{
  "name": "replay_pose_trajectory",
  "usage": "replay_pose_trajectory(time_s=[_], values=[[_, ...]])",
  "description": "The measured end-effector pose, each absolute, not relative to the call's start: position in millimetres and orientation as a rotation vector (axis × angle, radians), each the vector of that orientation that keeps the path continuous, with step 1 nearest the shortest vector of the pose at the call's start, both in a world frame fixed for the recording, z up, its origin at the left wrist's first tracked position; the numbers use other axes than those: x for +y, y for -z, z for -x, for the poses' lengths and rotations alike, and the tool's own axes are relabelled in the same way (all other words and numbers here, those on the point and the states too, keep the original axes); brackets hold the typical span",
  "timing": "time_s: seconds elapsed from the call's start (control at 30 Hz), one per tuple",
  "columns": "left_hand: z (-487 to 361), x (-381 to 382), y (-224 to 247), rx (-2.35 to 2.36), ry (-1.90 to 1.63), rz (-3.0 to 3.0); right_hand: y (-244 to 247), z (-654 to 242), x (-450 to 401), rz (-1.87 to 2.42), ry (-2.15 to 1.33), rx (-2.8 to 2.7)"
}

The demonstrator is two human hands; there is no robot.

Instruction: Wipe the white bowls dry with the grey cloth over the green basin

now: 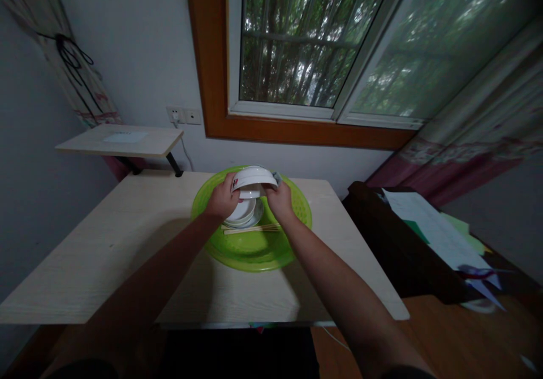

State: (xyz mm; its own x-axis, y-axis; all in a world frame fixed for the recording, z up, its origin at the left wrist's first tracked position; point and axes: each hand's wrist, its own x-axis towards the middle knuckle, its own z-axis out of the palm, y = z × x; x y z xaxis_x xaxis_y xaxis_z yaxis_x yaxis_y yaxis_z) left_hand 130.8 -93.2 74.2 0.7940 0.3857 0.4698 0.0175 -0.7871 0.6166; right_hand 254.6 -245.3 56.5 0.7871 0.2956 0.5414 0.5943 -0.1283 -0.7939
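A white bowl (254, 176) with a red mark on its side is tilted between my two hands, above a round green basin (250, 259). Its left side is gripped by my left hand (223, 198), fingers closed. My right hand (279, 198) is closed at the bowl's right side, with a greyish cloth (277, 179) showing at its fingertips. Under the bowl, a stack of white dishes (241, 214) rests in the basin. Light wooden chopsticks (250, 229) lie just in front of the dishes.
The basin stands on a pale wooden table (169, 254). A small raised shelf (123, 140) is at the back left, near wall sockets (184, 115). Beyond the table's right edge, papers (428, 226) lie on a dark surface. A window is behind.
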Motion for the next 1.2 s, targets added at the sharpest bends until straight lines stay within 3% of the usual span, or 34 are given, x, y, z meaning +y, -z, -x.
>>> replay_pose_trajectory(time_s=[0.7, 1.2], values=[[-122.5, -93.5, -86.7, 0.370, -0.677, -2.598, -81.5, -230.8, -260.5, 1.918, 0.678, -1.130], [-127.1, -86.3, -79.3, 0.178, -0.985, -2.455, -66.9, -246.2, -252.1, 1.745, 0.422, -0.839]])
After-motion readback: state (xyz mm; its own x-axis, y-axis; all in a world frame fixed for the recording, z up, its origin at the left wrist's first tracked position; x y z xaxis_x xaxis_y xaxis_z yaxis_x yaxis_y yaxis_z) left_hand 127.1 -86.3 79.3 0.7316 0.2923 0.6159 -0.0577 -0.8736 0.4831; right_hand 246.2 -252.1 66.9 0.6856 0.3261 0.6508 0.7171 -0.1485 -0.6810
